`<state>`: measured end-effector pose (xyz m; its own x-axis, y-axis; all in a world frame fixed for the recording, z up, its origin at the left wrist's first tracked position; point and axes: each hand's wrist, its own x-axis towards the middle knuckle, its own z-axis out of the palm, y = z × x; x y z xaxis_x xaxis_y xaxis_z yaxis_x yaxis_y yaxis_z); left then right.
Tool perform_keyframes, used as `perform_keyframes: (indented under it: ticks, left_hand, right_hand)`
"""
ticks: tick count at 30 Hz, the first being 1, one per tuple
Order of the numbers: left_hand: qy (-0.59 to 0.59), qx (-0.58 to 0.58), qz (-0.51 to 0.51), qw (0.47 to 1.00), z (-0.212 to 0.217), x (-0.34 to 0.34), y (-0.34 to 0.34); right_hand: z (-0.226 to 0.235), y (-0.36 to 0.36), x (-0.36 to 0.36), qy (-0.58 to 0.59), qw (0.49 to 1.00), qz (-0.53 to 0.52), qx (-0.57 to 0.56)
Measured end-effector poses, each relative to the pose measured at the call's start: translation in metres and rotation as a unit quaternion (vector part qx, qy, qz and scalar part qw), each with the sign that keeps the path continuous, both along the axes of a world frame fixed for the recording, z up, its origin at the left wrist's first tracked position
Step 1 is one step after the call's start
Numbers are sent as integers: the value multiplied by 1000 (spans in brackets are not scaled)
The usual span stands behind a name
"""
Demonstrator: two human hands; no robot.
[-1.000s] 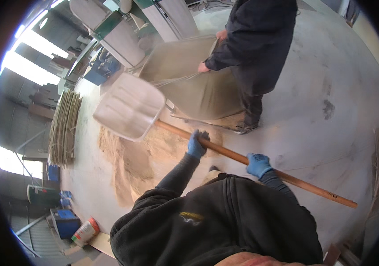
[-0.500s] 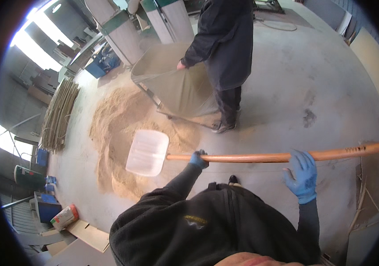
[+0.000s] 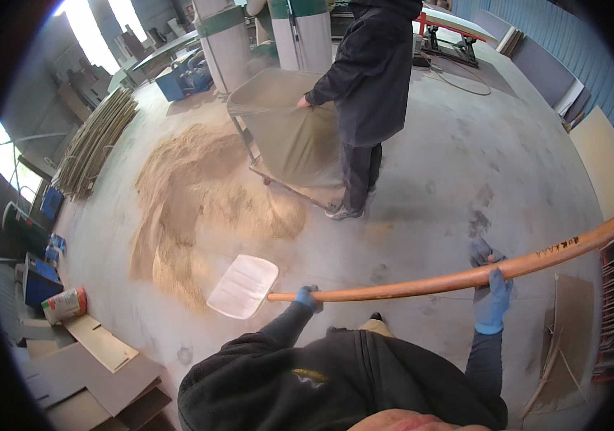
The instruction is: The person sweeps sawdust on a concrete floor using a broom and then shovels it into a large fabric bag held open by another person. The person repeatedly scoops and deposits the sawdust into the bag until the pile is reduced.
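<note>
A shovel with a white blade [image 3: 244, 286] and a long orange-brown wooden handle [image 3: 407, 287] lies across the front of my body. My left hand [image 3: 309, 297], in a blue glove, is closed round the handle close to the blade. Farther up the handle, my right hand [image 3: 492, 298], also gloved in blue, cups it from below with fingertips showing above it. The blade carries no visible load and hangs by the near edge of a sawdust pile [image 3: 178, 208].
Beyond the pile, a person in dark clothes [image 3: 371, 93] holds a wheeled cart with a fabric bag [image 3: 285, 136]. Stacked thin boards [image 3: 95, 147] are at far left. A printed sack [image 3: 64, 305] and loose panels [image 3: 99, 352] lie at near left. A brown board [image 3: 569, 330] stands at right.
The shovel has come nearer to my body, its blade drawn off the sawdust. My right hand has gone from open fingers on the handle to a grip round it. My view has shifted.
</note>
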<state>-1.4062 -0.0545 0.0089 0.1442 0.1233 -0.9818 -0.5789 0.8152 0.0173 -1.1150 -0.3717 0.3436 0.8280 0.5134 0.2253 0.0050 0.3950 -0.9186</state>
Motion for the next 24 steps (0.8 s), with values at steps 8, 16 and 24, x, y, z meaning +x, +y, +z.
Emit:
perform_keyframes:
  ticks: [8, 16, 24]
  left_hand:
    - [-76, -36, 61, 995, -3, 29, -86]
    - [-164, 128, -67, 976, 0, 161, -156]
    - [-181, 69, -6, 981, 103, 217, -196]
  right_hand:
    - [75, -60, 48, -35, 986, 45, 157]
    - [63, -71, 69, -60, 981, 109, 149]
    - [85, -73, 63, -85, 973, 205, 69]
